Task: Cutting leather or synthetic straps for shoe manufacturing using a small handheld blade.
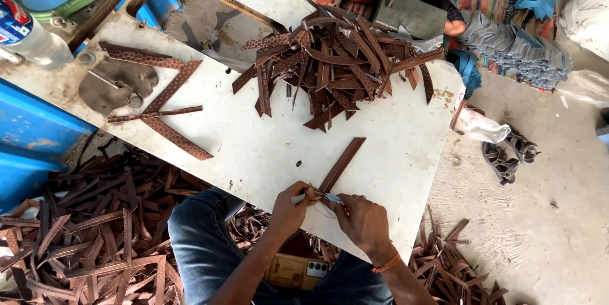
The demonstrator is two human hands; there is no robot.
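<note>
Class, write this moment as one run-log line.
left hand: holds brown strap end | right hand: small metal tool at strap | strap pile on white table

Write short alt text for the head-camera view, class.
Two hands, the left hand and right hand, hold a brown strip and a small metal tool at the edge of a white table; a pile of strips lies beyond.
</note>
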